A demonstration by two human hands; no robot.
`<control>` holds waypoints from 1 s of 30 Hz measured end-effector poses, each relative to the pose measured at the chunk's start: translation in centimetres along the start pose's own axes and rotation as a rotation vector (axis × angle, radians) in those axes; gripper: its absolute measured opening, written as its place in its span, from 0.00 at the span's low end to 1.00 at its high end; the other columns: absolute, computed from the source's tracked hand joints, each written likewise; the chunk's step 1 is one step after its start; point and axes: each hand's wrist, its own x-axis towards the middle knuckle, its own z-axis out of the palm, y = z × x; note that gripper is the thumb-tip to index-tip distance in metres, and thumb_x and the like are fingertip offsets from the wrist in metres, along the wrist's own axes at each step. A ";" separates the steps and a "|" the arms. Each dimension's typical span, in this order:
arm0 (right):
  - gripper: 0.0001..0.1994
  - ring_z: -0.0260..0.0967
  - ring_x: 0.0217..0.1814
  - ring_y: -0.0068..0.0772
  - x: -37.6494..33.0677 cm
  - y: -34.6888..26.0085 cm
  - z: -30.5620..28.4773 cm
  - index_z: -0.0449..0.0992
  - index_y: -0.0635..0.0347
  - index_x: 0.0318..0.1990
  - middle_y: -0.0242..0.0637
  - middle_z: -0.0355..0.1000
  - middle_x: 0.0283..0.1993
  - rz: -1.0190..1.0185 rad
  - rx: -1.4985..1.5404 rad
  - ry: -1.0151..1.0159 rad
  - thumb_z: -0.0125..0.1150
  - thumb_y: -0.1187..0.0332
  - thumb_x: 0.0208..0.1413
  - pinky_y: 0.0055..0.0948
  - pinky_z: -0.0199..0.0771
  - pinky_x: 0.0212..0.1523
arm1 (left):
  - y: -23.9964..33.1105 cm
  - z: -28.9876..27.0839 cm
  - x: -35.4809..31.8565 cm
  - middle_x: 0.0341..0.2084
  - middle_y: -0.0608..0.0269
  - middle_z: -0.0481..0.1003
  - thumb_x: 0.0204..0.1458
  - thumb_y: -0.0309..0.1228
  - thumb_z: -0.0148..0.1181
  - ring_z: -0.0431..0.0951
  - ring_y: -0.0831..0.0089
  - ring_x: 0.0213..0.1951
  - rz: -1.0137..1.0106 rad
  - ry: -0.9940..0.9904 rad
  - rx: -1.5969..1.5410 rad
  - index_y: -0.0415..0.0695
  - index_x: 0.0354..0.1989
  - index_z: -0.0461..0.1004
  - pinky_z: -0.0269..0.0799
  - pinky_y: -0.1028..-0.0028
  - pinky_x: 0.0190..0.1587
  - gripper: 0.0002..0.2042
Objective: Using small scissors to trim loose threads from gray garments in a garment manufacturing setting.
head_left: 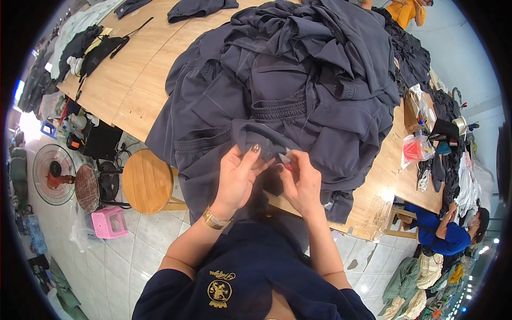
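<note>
A large heap of dark grey garments (277, 80) with gathered elastic waistbands lies in front of me. My left hand (239, 178) pinches the near edge of one grey garment (250, 136) between thumb and fingers, lifting it a little. Close beside it, my right hand (301, 181) is closed around small thread snips (287, 159), of which a pale pointed tip and a red part show. The tip is near the fabric edge by the left fingers. Blur hides whether it touches the cloth.
The heap rests on a wooden table (138, 80). A round wooden stool (148, 181), a pink plastic stool (109, 223) and a floor fan (54, 174) stand at left. At right, a person in blue (445, 234) sits near a bag with red contents (417, 148). Another in orange (404, 13) is far right.
</note>
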 end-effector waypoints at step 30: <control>0.15 0.70 0.23 0.38 -0.1 0.1 0.2 0.68 0.61 0.32 0.37 0.70 0.25 -0.099 -0.225 0.009 0.63 0.59 0.52 0.31 0.66 0.21 | -0.4 0.3 -0.4 0.41 0.57 0.75 0.61 0.29 0.46 0.77 0.67 0.44 0.007 -0.010 -0.070 0.40 0.44 0.69 0.72 0.66 0.49 0.09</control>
